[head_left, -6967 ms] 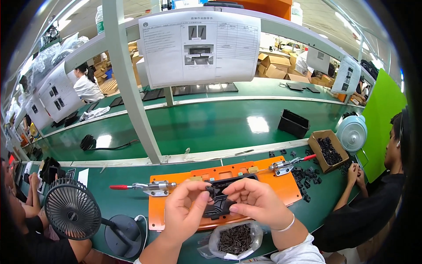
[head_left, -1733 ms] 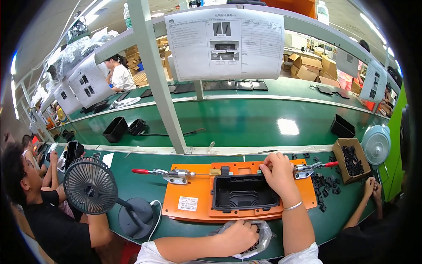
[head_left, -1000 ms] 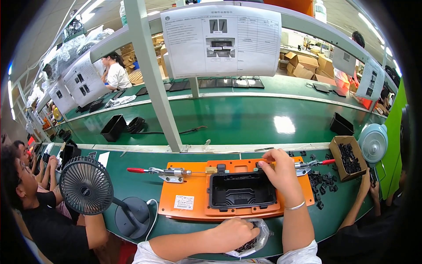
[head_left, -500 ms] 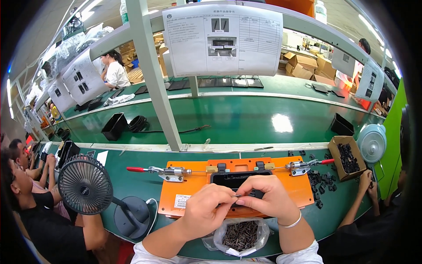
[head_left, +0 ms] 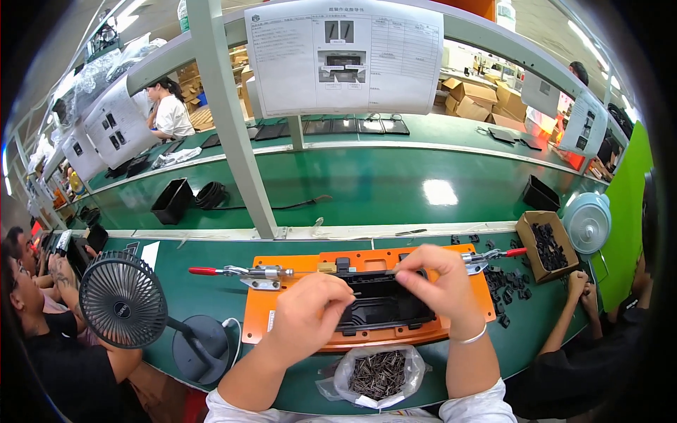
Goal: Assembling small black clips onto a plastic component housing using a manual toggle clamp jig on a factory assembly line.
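My left hand [head_left: 310, 314] is closed in a pinch on a small metal pin [head_left: 357, 293], whose end sticks out past the fingertips. My right hand [head_left: 441, 285] pinches at the far edge of a black plastic housing [head_left: 384, 311]; what lies between those fingertips is too small to make out. The housing sits in an orange fixture [head_left: 257, 314]. A toggle clamp with a red handle [head_left: 204, 271] is mounted at the fixture's left, and another clamp [head_left: 476, 262] at its right, partly behind my right hand. An open plastic bag of metal pins [head_left: 377, 374] lies just below my hands.
A grey fan [head_left: 127, 299] stands at the left. Loose black plastic parts [head_left: 509, 285] lie right of the fixture, beside a cardboard box [head_left: 525, 236] of similar parts. A teal fan [head_left: 589, 222] stands behind it. Co-workers sit on both sides; a grey post [head_left: 236, 127] rises beyond the fixture.
My hands, together at one small pin before, have moved apart. The right went up to the housing's far edge; the left shifted slightly left with a pin. The whole view has shifted slightly.
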The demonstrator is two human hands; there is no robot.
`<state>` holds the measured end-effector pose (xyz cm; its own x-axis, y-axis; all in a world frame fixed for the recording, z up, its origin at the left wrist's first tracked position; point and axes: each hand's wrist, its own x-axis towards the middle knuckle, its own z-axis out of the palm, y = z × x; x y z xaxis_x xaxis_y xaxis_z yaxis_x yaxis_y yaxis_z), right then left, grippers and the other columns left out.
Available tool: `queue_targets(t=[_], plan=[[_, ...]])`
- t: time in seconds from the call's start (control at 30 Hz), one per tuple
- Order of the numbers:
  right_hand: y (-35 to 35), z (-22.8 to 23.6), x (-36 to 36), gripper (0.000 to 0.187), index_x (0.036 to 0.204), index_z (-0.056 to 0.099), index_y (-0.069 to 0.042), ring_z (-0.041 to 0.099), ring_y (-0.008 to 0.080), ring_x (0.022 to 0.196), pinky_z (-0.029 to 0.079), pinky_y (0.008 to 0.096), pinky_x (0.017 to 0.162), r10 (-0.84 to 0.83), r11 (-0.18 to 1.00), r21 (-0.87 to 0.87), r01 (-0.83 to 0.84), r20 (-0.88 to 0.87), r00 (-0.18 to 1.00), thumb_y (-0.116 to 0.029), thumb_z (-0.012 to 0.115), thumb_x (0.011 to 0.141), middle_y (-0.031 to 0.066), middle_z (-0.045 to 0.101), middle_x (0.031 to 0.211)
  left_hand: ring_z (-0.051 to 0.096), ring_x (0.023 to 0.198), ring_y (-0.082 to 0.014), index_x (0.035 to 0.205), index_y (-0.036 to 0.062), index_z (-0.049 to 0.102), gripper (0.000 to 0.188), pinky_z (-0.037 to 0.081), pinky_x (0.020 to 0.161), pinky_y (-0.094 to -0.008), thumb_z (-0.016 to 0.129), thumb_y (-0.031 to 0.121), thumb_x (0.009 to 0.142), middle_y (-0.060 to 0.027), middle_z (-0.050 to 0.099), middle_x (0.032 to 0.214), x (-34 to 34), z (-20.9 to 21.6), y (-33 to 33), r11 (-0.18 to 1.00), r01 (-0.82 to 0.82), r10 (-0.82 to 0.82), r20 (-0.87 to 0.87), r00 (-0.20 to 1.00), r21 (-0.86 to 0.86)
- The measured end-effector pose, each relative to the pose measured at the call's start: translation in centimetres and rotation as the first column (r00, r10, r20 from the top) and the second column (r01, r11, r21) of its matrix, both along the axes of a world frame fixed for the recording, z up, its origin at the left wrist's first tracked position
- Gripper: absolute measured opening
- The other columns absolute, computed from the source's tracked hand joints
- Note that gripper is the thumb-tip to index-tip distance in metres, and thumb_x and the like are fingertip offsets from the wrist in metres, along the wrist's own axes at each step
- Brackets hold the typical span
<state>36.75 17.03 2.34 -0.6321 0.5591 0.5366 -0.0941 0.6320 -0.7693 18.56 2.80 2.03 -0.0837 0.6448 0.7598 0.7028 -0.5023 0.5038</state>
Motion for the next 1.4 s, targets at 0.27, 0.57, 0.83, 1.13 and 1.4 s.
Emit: queue_targets(t=[0.27,0.57,0.83,1.13,1.4], plan=[[4.3,-1.1,2.9,0.012,0.081,0.07,-0.001,0.063,0.0274,0.068,0.049,0.0334,0.062,-0.493,0.835,0.438,0.333,0.329,0.806,-0.001,0.073,0.069,0.0131,0.063,0.074,0.06,0.071,-0.0282,0.081,0.0024,0.058,0.017,0.046,0.064,-0.0354,0.066,-0.008,0.07,-0.0103,0.06,0.075,-3.5,-1.5,1.7,0.965,-0.226,0.222,-0.047,0.974,-0.132],[3.2,-1.3,1.9,0.013,0.083,0.073,-0.008,0.061,0.0263,0.074,0.044,0.0368,0.076,-0.557,0.8,0.515,0.307,0.449,0.699,-0.007,0.072,0.07,0.0084,0.064,0.076,0.059,0.076,-0.0281,0.081,0.0033,0.058,0.014,0.043,0.07,-0.0374,0.064,-0.005,0.072,-0.0088,0.06,0.076,-3.7,-2.6,2.6,0.944,-0.271,0.249,-0.137,0.959,-0.185],[2.4,-0.9,2.4,0.018,0.089,0.073,-0.007,0.06,0.0273,0.078,0.041,0.0378,0.08,-0.554,0.801,0.55,0.237,0.527,0.645,-0.008,0.071,0.071,0.0092,0.063,0.079,0.058,0.074,-0.0277,0.08,0.0046,0.058,0.012,0.042,0.069,-0.0381,0.063,-0.005,0.073,-0.0073,0.06,0.075,-3.6,-3.3,3.1,0.944,-0.287,0.257,-0.184,0.949,-0.161],[1.7,0.0,2.5,0.023,0.092,0.073,-0.008,0.06,0.027,0.08,0.041,0.0376,0.078,-0.524,0.818,0.534,0.215,0.535,0.662,-0.01,0.074,0.069,0.0084,0.063,0.081,0.058,0.075,-0.0274,0.079,0.0052,0.058,0.012,0.042,0.07,-0.0381,0.062,-0.005,0.074,-0.0066,0.06,0.075,-3.6,-3.6,3.3,0.946,-0.299,0.27,-0.208,0.94,-0.125],[1.8,-0.4,2.6,0.025,0.093,0.074,-0.012,0.06,0.0255,0.08,0.04,0.0366,0.073,-0.501,0.824,0.53,0.202,0.511,0.699,-0.01,0.075,0.069,0.0069,0.063,0.078,0.056,0.075,-0.026,0.078,0.0071,0.058,0.013,0.041,0.071,-0.0374,0.063,-0.004,0.072,-0.0047,0.059,0.074,-3.7,-4.1,3.5,0.936,-0.333,0.294,-0.264,0.918,-0.114]])
